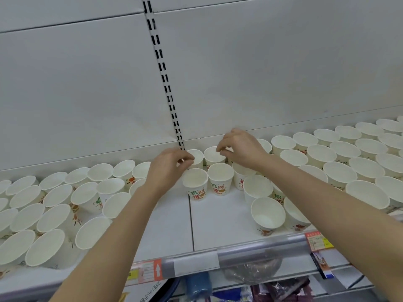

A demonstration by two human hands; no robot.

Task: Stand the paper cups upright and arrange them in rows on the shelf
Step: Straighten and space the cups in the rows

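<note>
Several white paper cups with red and green print stand upright in rows on the white shelf (170, 227). My left hand (169, 168) pinches the rim of a cup (196, 156) in the back row. My right hand (242, 149) pinches the rim of the neighbouring back-row cup (212, 155). Two cups (195, 184) (220, 177) stand just in front of those. More cups fill the left side (56, 214) and the right side (340, 162). One cup (268, 214) stands near the front edge.
A slotted upright strip (165, 83) runs up the white back panel. The shelf's front rail (250, 251) carries price labels (318, 240). Packaged goods (250, 286) sit on the shelf below. Bare shelf surface lies between my forearms.
</note>
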